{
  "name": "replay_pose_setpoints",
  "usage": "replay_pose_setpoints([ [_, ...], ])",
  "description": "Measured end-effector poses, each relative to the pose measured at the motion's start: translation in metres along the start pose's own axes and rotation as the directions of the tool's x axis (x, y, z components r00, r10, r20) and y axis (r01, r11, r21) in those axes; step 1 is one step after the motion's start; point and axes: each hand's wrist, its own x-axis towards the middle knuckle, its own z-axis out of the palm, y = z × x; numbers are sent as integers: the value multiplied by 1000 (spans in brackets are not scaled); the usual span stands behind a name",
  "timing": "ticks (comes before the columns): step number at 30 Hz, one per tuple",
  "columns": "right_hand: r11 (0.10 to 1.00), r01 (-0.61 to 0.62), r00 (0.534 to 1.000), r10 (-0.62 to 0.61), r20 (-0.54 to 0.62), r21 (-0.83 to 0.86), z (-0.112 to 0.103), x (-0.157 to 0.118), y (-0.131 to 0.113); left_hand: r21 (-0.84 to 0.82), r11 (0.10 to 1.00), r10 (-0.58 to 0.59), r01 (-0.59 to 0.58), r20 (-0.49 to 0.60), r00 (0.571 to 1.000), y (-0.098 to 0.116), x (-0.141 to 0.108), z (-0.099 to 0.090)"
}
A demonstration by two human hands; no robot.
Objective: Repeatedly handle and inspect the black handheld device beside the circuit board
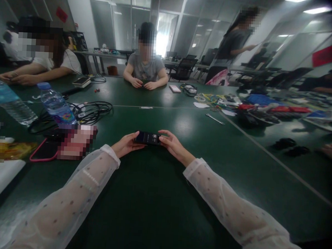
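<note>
A black phone (148, 138) is held sideways above the green table, its dark screen facing me with small light icons near the right end. My left hand (126, 144) is closed around its left end, the thumb along the upper edge and the fingers underneath. At the other end, my right hand (172, 144) grips the phone, with the thumb at the screen's edge and the index finger stretched over the top. Part of the right-hand fingers is hidden behind the palm. Both forearms are in sheer white dotted sleeves.
To the left are water bottles (55, 105), black cables (97, 111), a red-edged phone (45, 149) and a white box (1, 179). A wrench (215, 119) lies ahead right, near piled tools and cables (267, 107). People sit across the green table (150, 205); another stands behind.
</note>
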Motion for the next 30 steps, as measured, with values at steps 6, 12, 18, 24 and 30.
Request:
replay_pose_setpoints([
  [6,999,32,999,-31,-19,29,3,0,2,-61,998,-20,20,4,1000,-1,3,-2],
  [12,999,48,997,-49,-51,-15,6,-1,3,-96,995,-35,38,35,999,1,1,0],
  [18,996,45,998,-48,-30,-80,9,-2,3,-94,995,-19,16,-36,999,2,1,1],
  [24,944,165,981,-187,-53,-287,20,-6,5,-50,999,-7,4,-51,999,0,1,1],
  [30,771,311,945,-312,96,-556,29,-11,6,-44,999,4,-5,-18,1000,-1,1,1],
])
